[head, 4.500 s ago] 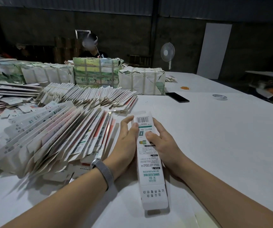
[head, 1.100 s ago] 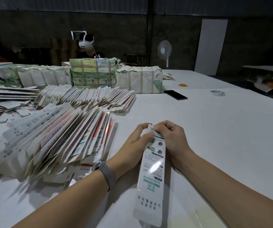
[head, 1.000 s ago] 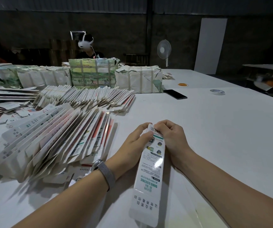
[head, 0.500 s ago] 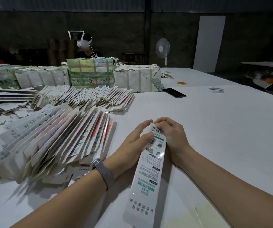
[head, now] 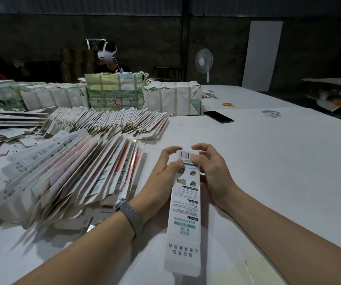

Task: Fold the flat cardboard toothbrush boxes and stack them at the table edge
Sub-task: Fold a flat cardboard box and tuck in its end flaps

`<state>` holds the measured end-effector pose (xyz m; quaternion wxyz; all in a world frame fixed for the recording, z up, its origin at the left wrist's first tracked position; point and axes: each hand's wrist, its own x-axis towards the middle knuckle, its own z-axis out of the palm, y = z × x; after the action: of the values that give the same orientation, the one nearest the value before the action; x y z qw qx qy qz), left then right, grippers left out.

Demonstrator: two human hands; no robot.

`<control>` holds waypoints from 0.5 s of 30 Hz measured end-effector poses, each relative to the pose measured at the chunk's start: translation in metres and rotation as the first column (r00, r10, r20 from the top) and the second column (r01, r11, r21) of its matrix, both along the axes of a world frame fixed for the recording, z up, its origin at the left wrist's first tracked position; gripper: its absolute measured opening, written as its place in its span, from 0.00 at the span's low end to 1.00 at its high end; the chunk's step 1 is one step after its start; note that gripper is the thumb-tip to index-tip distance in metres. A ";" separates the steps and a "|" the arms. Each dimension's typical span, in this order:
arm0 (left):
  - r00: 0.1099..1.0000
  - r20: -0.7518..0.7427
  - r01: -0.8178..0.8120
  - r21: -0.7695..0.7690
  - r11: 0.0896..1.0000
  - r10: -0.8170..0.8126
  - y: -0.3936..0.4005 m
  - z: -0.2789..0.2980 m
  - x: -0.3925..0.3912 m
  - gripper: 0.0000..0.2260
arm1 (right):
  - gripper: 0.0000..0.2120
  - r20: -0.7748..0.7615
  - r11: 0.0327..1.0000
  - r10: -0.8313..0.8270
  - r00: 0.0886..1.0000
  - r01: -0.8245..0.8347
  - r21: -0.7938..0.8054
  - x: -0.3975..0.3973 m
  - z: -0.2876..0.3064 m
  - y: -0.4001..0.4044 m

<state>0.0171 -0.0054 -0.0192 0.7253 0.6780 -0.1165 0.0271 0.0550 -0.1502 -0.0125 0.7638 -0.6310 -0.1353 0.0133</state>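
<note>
A long white toothbrush box (head: 185,210) with green print lies lengthwise on the white table (head: 268,161), its barcode end pointing away from me. My left hand (head: 163,175) grips that far end from the left, thumb on top. My right hand (head: 210,169) holds it from the right, fingers curled over the barcode flap. The near flap of the box sticks out open toward me. A leaning row of finished boxes (head: 66,177) stands just left of my left arm.
A second row of boxes (head: 107,122) lies behind the first. Wrapped bundles (head: 114,93) line the far side, with loose flat sheets (head: 7,120) at left. A black phone (head: 218,117), a tape roll (head: 271,113) and a fan (head: 204,61) are beyond. Another person sits behind the bundles.
The box has turned from tilted on its edge to lying flatter and straight. Both hands stayed at its far end, and the barcode flap now faces up between the fingers.
</note>
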 end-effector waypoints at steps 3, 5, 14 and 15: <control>1.000 0.011 -0.022 -0.030 0.999 0.023 0.001 -0.003 0.002 0.11 | 0.15 0.015 0.999 0.003 1.000 -0.003 -0.032 0.000 -0.001 0.002; 1.000 0.009 -0.026 -0.047 0.999 0.027 0.001 -0.004 0.004 0.11 | 0.13 0.032 0.998 0.002 0.999 0.000 -0.057 0.000 -0.002 0.002; 1.000 0.001 0.002 -0.065 0.998 -0.002 0.000 -0.005 0.005 0.14 | 0.04 0.042 1.000 -0.014 0.999 0.015 -0.019 -0.001 -0.002 0.000; 1.000 0.003 0.002 -0.071 0.997 -0.002 0.000 -0.006 0.006 0.13 | 0.04 0.041 1.000 -0.019 0.999 0.019 -0.019 -0.001 -0.002 0.001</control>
<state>0.0227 -0.0051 -0.0248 0.7489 0.6515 -0.1173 0.0315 0.0538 -0.1495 -0.0146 0.7549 -0.6397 -0.1448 -0.0057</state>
